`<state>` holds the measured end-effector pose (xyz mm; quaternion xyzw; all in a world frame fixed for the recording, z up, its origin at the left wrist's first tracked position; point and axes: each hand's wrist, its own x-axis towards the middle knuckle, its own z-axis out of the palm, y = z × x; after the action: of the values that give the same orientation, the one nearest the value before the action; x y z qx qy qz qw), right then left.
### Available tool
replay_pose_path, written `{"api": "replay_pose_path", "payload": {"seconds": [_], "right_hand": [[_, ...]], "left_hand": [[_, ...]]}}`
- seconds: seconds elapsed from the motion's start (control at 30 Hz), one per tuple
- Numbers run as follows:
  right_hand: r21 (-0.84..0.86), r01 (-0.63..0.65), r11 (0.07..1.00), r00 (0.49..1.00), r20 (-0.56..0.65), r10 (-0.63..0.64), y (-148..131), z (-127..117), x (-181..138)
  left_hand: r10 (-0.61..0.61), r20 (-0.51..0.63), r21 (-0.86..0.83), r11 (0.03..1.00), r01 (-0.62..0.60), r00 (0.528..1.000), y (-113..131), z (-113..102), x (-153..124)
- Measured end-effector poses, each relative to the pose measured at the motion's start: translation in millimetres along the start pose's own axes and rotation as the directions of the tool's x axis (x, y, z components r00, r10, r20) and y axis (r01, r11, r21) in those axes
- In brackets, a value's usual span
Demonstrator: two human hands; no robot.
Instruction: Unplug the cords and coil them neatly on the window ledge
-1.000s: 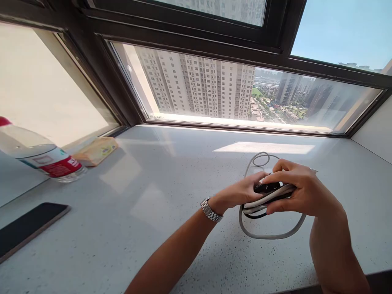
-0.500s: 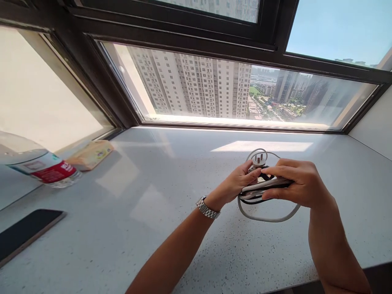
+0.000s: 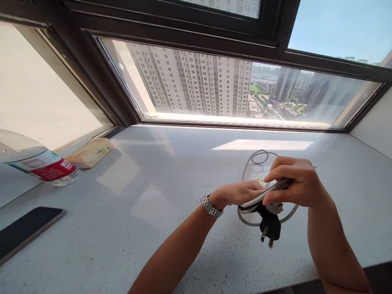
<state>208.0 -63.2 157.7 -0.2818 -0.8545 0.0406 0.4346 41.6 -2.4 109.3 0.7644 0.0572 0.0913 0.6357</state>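
A folded bundle of white and black power cables (image 3: 255, 200) is pinched between the thumb and fingers of my right hand (image 3: 295, 179), which comes in from the right. My left hand (image 3: 239, 192), with a metal watch at the wrist, is closed at the bundle's left side. Its fingertips are partly hidden behind the cables. Below the hands hangs a black three-pin plug (image 3: 271, 228), prongs down. A paler plug, partly covered, sits just above it. Grey-white cord (image 3: 252, 157) loops behind the hands, near a pale piece with small slots that my left hand partly covers.
The speckled white counter (image 3: 171, 228) runs along a dark-framed window. At the left are a large plastic bottle (image 3: 55, 169) with a red label, a tissue pack (image 3: 92, 153) and a phone (image 3: 27, 228). The counter's front edge shows at lower right.
The upright pale plug by my left fingers has gone from its place above the bundle. The black plug now hangs below. My left hand has turned and its fingers have moved behind the cables.
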Motion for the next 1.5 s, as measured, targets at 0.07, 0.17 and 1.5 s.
{"api": "replay_pose_path", "payload": {"seconds": [0.07,0.17,1.5], "right_hand": [[0.02,-0.008,1.0,1.0,0.017,0.007,0,3,1],[0.056,-0.077,0.995,0.997,0.0,0.077,7,5,1],[0.107,-0.77,0.629,0.523,-0.46,0.718,172,121,-73]], "left_hand": [[0.023,0.012,-0.037,0.999,-0.023,1.0,-3,2,2],[0.023,-0.039,-0.107,0.994,-0.027,0.999,-10,4,3],[-0.028,-0.9,-0.278,0.805,0.525,-0.434,-107,-176,-113]]}}
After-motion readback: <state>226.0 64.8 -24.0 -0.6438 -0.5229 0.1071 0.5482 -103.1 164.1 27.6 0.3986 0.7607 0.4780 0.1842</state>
